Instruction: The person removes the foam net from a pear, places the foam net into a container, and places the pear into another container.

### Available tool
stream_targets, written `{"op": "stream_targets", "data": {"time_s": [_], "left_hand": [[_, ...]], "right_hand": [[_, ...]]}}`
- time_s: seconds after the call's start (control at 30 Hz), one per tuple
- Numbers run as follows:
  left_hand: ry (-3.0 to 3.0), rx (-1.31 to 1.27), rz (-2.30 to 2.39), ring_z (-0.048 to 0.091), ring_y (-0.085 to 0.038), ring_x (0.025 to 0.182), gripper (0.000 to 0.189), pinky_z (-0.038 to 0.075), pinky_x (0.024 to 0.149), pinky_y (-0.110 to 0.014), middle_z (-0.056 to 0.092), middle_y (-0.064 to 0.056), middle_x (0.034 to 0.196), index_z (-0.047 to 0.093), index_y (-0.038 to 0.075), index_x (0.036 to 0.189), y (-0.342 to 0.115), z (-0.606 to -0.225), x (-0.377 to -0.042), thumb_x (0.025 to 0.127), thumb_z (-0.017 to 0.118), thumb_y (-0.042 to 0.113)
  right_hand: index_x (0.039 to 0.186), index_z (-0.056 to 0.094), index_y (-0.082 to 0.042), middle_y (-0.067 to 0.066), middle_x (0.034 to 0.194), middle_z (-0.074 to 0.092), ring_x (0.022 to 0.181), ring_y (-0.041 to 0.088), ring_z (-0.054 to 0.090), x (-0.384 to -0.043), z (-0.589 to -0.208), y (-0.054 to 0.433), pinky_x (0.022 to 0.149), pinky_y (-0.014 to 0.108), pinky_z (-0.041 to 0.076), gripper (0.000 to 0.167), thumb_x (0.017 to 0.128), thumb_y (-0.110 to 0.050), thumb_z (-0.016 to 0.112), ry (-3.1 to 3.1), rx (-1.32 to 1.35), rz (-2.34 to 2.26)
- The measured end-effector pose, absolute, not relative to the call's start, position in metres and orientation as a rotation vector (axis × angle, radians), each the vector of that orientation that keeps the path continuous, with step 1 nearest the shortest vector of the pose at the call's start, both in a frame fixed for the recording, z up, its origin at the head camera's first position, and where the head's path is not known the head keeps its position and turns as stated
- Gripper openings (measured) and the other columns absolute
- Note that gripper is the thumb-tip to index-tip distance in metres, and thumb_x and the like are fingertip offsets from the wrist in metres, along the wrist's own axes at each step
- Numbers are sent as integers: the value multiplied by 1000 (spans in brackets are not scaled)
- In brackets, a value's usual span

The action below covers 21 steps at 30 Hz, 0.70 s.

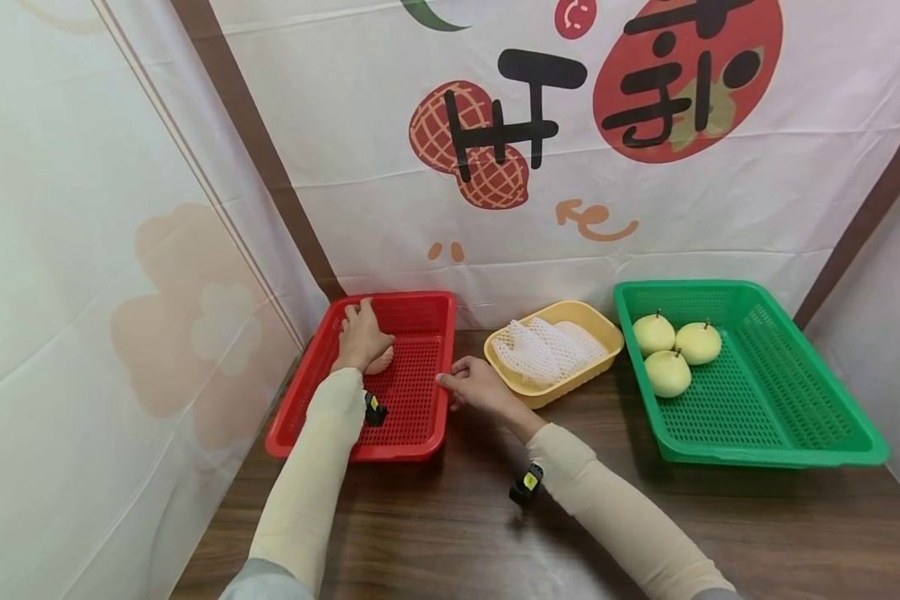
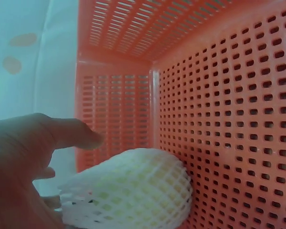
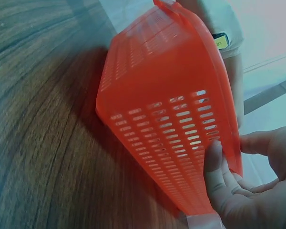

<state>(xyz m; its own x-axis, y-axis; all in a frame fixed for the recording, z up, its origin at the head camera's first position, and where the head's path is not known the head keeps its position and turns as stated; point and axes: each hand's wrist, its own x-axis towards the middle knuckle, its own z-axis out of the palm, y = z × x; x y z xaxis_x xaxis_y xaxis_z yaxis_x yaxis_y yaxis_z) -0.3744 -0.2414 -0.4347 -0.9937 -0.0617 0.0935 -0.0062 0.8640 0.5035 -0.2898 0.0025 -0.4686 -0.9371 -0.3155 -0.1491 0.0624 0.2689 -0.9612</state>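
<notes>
A pear in a white foam net (image 2: 138,191) lies on the floor of the red basket (image 1: 444,421). My left hand (image 1: 362,335) is over the basket's left part, beside that pear. In the left wrist view its thumb is held out apart from the net, and its other fingers are partly hidden behind the net's gathered end. My right hand (image 1: 480,387) pinches the basket's right rim, thumb on one side and fingers against the outer wall, as the right wrist view shows.
A yellow tray (image 1: 551,396) holding white foam nets (image 1: 543,348) stands right of the red basket. Farther right is a green basket (image 1: 772,457) with three bare pears (image 1: 667,373) in its left part. A printed cloth (image 1: 540,250) hangs behind the wooden table (image 1: 450,533).
</notes>
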Motion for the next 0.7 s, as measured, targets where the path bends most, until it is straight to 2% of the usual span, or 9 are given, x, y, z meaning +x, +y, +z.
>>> {"op": "stream_targets", "data": {"time_s": [0.1,0.2,0.33,0.43,0.6,0.7], "left_hand": [[-2924,77,-811,36,-59,145,95,29,121,-72,34,-37,157,19,1,164,-245,-439,-376,92,77,19],[-2937,111,-828,34,-61,144,95,27,118,-77,42,-37,153,21,2,163,-249,-444,-378,89,77,19],[-2961,141,-871,36,-60,144,92,31,116,-79,44,-33,155,21,3,164,-249,-445,-377,90,75,17],[-2968,134,-882,39,-59,143,89,37,115,-75,43,-32,155,20,0,163,-248,-445,-375,93,74,15],[-2993,162,-839,44,-55,142,88,41,115,-71,45,-32,154,19,-4,160,-249,-445,-371,93,73,14],[-3008,181,-800,47,-54,140,84,42,114,-69,46,-33,151,25,-7,157,-250,-446,-371,93,74,17]], "right_hand": [[124,59,3,13,99,74,74,16,72,-290,-471,1,93,58,61,34,104,-24,69,2135,-219,-1805],[126,57,6,15,102,75,76,14,72,-291,-474,1,93,57,62,35,104,-19,68,2051,-220,-1881],[130,54,8,19,106,74,79,14,72,-292,-474,1,81,43,66,38,104,-16,68,1958,-207,-1950],[134,51,10,21,111,73,81,15,72,-292,-472,1,73,34,65,41,104,-14,68,1903,-188,-1979],[137,49,9,20,113,70,83,16,70,-292,-471,0,71,31,64,44,104,-14,68,1848,-161,-1990],[136,48,8,15,109,68,82,16,69,-293,-472,0,70,30,64,44,103,-13,68,1824,-154,-1997]]}}
